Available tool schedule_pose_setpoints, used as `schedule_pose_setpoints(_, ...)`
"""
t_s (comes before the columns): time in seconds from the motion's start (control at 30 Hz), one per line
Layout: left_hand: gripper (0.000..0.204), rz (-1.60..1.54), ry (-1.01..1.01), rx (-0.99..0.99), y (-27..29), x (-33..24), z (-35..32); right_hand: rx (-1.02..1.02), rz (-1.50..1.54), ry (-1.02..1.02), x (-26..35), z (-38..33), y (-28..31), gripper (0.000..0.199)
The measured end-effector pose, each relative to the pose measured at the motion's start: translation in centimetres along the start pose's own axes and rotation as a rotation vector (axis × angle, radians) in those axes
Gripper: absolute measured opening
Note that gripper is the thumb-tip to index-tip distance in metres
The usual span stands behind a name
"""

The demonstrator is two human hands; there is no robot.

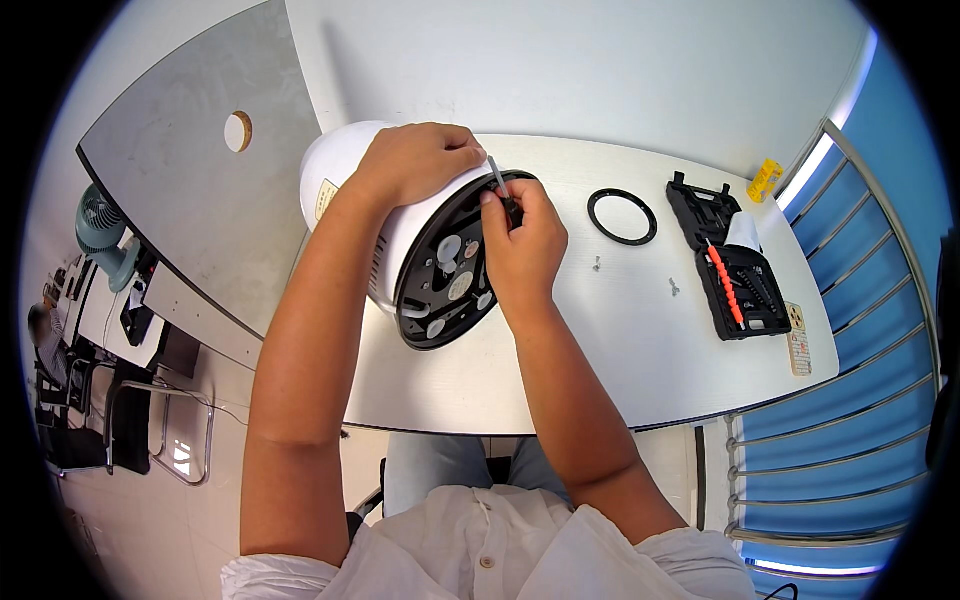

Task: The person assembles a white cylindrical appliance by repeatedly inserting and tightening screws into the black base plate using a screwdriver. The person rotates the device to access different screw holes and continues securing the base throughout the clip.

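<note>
At the left end of the white table [620, 340], a left hand [425, 160], grip unclear, curls over a tipped appliance [405, 240]; the right hand [525, 240] pinches a slim tool [499, 176].

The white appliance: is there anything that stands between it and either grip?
The left grip rests directly on the white appliance, with nothing visible between them. The right grip holds a slim grey piece at the upper edge of the black base; whether that piece touches the base, I cannot tell.
</note>
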State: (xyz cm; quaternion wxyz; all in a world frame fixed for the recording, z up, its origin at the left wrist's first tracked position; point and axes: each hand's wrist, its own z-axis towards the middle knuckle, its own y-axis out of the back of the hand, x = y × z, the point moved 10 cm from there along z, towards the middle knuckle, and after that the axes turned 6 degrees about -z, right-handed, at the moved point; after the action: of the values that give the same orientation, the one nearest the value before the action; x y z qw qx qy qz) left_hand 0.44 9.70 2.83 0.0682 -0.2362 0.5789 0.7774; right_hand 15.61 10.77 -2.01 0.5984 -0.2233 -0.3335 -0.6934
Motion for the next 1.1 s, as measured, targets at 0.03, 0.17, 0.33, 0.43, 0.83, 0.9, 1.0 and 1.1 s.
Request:
schedule_pose_setpoints(0.03, 0.039, -0.001, 0.000, -0.003, 0.0, 0.0, 0.0, -0.006, -0.008, 0.008, 0.1, 0.0, 0.1, 0.013)
schedule_pose_setpoints(0.17, 0.039, 0.008, -0.004, -0.004, 0.0, 0.1, 0.1, -0.047, -0.049, 0.107, 0.8, 0.2, 0.2, 0.012)
schedule_pose_setpoints(0.33, 0.038, -0.002, -0.016, -0.019, 0.0, 0.0, 0.1, 0.009, -0.091, 0.084, 0.9, 0.6, 0.1, 0.011)
schedule_pose_setpoints(0.43, 0.038, 0.011, -0.013, -0.007, 0.0, -0.1, 0.1, 0.067, -0.099, 0.025, 0.6, 0.8, -0.1, 0.012)
schedule_pose_setpoints(0.83, 0.039, -0.004, -0.011, -0.008, -0.1, 0.1, 0.2, 0.107, -0.068, -0.042, -0.3, 0.6, -0.2, 0.014)
schedule_pose_setpoints(0.9, 0.039, -0.004, -0.014, -0.008, -0.1, 0.0, 0.2, 0.096, -0.066, -0.031, -0.3, 0.6, -0.1, 0.013)
schedule_pose_setpoints(1.0, 0.039, -0.003, -0.013, -0.014, 0.1, -0.1, 0.0, 0.065, -0.060, 0.005, 0.2, 0.6, 0.0, 0.012)
schedule_pose_setpoints(1.1, 0.039, -0.003, -0.008, -0.010, 0.2, -0.1, 0.0, 0.049, -0.099, 0.047, 0.7, 0.7, 0.1, 0.012)
